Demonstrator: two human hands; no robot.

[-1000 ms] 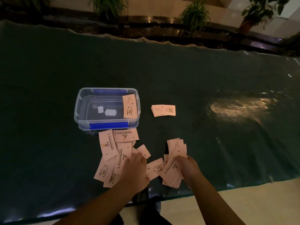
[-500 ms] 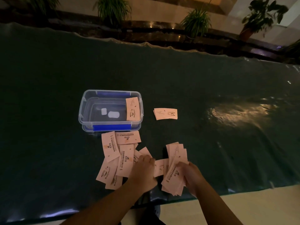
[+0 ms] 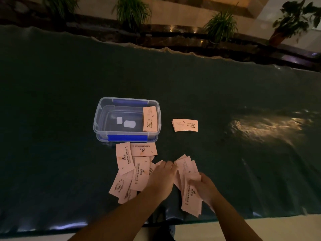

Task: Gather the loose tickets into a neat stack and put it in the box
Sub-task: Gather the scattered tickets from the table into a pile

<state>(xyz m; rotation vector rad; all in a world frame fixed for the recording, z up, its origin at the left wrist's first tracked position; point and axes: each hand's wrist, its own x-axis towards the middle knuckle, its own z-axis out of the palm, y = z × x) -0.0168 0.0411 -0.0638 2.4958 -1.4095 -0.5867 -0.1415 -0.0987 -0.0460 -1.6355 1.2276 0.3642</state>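
Note:
Several loose pink tickets (image 3: pixel 132 169) lie scattered just in front of a clear plastic box (image 3: pixel 104 133) with blue clips. One ticket (image 3: pixel 150 121) leans inside the box at its right end. A small neat stack of tickets (image 3: pixel 185 125) lies to the right of the box. My right hand (image 3: pixel 202 188) grips a fanned bundle of tickets (image 3: pixel 188 181) near the table's front edge. My left hand (image 3: pixel 162 178) lies fingers down on the loose tickets, its fingertips touching the bundle's left edge; whether it pinches a ticket is hidden.
A dark green glossy cover (image 3: pixel 243 153) spreads over the wide table, with a bright reflection (image 3: pixel 264 126) at the right. Potted plants (image 3: pixel 133 11) and a dark ledge stand beyond the far edge. Pale floor (image 3: pixel 278 228) shows below the near edge.
My left hand has slid right over the loose tickets toward the bundle and now meets it. The ticket that lay between the hands is now out of sight under them.

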